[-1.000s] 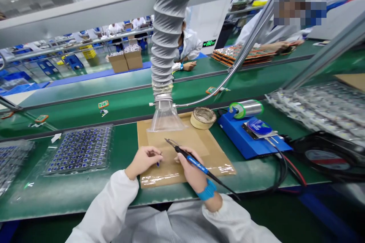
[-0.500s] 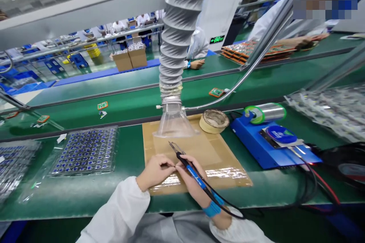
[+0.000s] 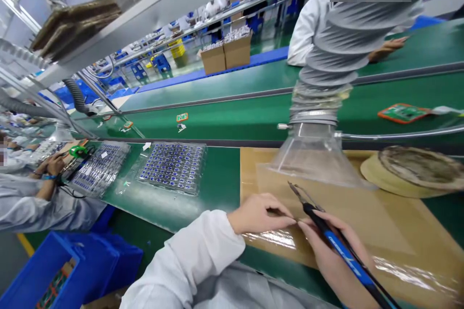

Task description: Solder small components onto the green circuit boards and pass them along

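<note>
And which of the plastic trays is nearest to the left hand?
The rightmost tray; the tray farther left lies beside a co-worker, away from the left hand.

A soldering iron (image 3: 339,245) extends over a cardboard sheet (image 3: 362,215) on the workbench (image 3: 219,169), extraction hood (image 3: 313,154) behind, component tray (image 3: 173,166) at left, tape roll (image 3: 380,176) at right.

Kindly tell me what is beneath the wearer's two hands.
A brown sheet shows around and below the left hand and the right hand, which holds a soldering iron. Whatever lies directly under them is covered.
</note>
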Demonstrator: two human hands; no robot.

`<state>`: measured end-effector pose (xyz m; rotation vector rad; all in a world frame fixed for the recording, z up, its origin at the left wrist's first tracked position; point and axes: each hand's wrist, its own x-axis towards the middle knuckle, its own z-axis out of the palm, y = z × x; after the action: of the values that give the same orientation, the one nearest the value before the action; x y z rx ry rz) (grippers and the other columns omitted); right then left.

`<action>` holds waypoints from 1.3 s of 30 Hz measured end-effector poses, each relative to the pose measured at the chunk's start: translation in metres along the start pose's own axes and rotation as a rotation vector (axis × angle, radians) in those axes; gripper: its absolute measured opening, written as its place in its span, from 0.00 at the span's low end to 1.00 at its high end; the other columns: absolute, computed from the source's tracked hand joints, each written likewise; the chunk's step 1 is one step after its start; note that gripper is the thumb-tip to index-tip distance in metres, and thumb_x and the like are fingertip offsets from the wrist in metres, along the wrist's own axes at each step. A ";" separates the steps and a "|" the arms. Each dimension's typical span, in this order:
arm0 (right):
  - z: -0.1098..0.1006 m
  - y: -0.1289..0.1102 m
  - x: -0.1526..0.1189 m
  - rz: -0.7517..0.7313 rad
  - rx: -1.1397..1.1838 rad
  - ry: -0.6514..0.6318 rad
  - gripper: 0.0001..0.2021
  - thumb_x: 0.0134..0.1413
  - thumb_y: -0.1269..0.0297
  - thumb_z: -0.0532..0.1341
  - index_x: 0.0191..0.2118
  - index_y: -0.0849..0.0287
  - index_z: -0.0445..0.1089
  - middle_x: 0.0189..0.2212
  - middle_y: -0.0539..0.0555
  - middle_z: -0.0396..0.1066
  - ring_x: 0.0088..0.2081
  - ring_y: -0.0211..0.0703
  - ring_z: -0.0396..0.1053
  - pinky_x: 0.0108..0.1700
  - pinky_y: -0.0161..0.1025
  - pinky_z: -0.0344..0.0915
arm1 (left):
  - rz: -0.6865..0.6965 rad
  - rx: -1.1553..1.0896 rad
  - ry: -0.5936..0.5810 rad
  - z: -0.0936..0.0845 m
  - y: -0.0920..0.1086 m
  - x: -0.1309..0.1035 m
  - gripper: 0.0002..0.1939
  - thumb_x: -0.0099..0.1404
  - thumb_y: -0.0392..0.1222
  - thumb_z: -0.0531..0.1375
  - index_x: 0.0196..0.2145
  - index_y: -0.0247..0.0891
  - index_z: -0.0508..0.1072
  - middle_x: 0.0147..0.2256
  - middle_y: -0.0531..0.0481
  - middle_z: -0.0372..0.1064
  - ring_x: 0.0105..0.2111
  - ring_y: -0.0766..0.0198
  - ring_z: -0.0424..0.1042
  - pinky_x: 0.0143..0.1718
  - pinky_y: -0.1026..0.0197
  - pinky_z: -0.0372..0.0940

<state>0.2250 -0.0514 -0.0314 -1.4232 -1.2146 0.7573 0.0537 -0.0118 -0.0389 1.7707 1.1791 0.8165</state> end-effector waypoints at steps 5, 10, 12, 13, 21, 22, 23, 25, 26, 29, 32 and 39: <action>0.002 0.010 -0.002 -0.026 0.000 0.013 0.26 0.47 0.42 0.71 0.46 0.54 0.76 0.34 0.55 0.79 0.38 0.53 0.78 0.49 0.50 0.72 | -0.002 0.013 -0.007 0.002 -0.003 0.001 0.05 0.62 0.42 0.70 0.33 0.39 0.83 0.33 0.47 0.79 0.40 0.60 0.76 0.46 0.61 0.70; 0.004 0.028 0.000 -0.065 0.051 -0.052 0.24 0.48 0.49 0.73 0.49 0.54 0.75 0.36 0.55 0.80 0.38 0.51 0.79 0.48 0.49 0.74 | 0.029 0.018 -0.033 0.000 -0.004 0.002 0.04 0.62 0.40 0.69 0.32 0.38 0.82 0.33 0.46 0.79 0.38 0.60 0.76 0.43 0.61 0.70; 0.004 0.031 0.000 -0.072 0.056 -0.067 0.21 0.50 0.51 0.73 0.48 0.54 0.75 0.35 0.55 0.81 0.38 0.50 0.80 0.48 0.48 0.75 | 0.057 0.020 -0.024 -0.002 0.002 0.001 0.05 0.63 0.40 0.68 0.32 0.37 0.82 0.32 0.45 0.79 0.37 0.60 0.75 0.42 0.60 0.69; 0.004 0.032 -0.001 -0.082 0.083 -0.048 0.20 0.51 0.52 0.73 0.48 0.54 0.75 0.35 0.54 0.81 0.37 0.49 0.80 0.47 0.47 0.76 | 0.072 0.015 -0.022 -0.003 0.004 0.000 0.05 0.64 0.40 0.67 0.31 0.37 0.82 0.31 0.45 0.78 0.36 0.60 0.75 0.41 0.60 0.68; 0.006 0.030 0.003 -0.118 0.176 -0.165 0.13 0.61 0.61 0.67 0.51 0.52 0.72 0.37 0.52 0.81 0.38 0.44 0.80 0.44 0.41 0.77 | 0.027 -0.044 -0.046 -0.012 0.016 0.005 0.08 0.66 0.40 0.64 0.30 0.37 0.81 0.30 0.47 0.76 0.33 0.62 0.73 0.38 0.61 0.64; 0.006 0.029 0.003 -0.113 0.180 -0.170 0.13 0.62 0.61 0.66 0.51 0.52 0.72 0.37 0.52 0.81 0.39 0.44 0.80 0.45 0.40 0.77 | 0.021 -0.051 -0.045 -0.013 0.017 0.005 0.08 0.66 0.41 0.63 0.30 0.37 0.80 0.30 0.47 0.76 0.33 0.62 0.73 0.39 0.61 0.64; 0.006 0.029 0.003 -0.106 0.184 -0.176 0.13 0.62 0.61 0.66 0.51 0.52 0.72 0.37 0.52 0.80 0.39 0.44 0.80 0.45 0.40 0.77 | 0.016 -0.058 -0.044 -0.014 0.019 0.005 0.09 0.66 0.41 0.63 0.30 0.37 0.80 0.30 0.47 0.77 0.34 0.61 0.73 0.39 0.60 0.64; 0.007 0.030 0.002 -0.091 0.190 -0.186 0.13 0.62 0.61 0.66 0.51 0.52 0.71 0.37 0.52 0.80 0.39 0.43 0.80 0.46 0.40 0.76 | 0.011 -0.063 -0.037 -0.015 0.021 0.006 0.09 0.66 0.41 0.63 0.30 0.37 0.80 0.30 0.47 0.76 0.33 0.61 0.73 0.39 0.60 0.65; 0.007 0.031 0.003 -0.086 0.193 -0.191 0.13 0.62 0.61 0.66 0.51 0.52 0.71 0.37 0.51 0.80 0.39 0.43 0.79 0.46 0.40 0.76 | 0.011 -0.061 -0.033 -0.015 0.022 0.006 0.09 0.65 0.41 0.63 0.30 0.37 0.80 0.30 0.47 0.76 0.33 0.61 0.73 0.39 0.61 0.65; 0.008 0.033 0.003 -0.067 0.194 -0.196 0.13 0.62 0.60 0.66 0.51 0.51 0.71 0.37 0.51 0.79 0.39 0.43 0.79 0.47 0.40 0.75 | 0.015 -0.027 -0.031 -0.015 0.020 0.006 0.09 0.65 0.41 0.63 0.29 0.37 0.79 0.29 0.47 0.75 0.32 0.62 0.72 0.37 0.61 0.64; 0.008 0.033 0.004 -0.037 0.194 -0.198 0.13 0.62 0.59 0.66 0.52 0.51 0.71 0.37 0.50 0.79 0.39 0.43 0.78 0.48 0.40 0.74 | 0.012 0.034 -0.037 -0.013 0.017 0.005 0.09 0.65 0.41 0.62 0.29 0.37 0.78 0.27 0.49 0.74 0.29 0.64 0.70 0.34 0.62 0.62; 0.003 0.028 0.007 -0.039 0.171 -0.186 0.12 0.62 0.59 0.65 0.50 0.51 0.73 0.38 0.51 0.79 0.38 0.43 0.79 0.45 0.38 0.75 | 0.060 0.129 -0.044 -0.013 0.020 0.003 0.09 0.66 0.42 0.63 0.31 0.38 0.79 0.28 0.48 0.76 0.30 0.63 0.73 0.35 0.61 0.65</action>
<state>0.2317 -0.0415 -0.0580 -1.2067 -1.2826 0.9600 0.0516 -0.0090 -0.0146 1.9282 1.1775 0.7465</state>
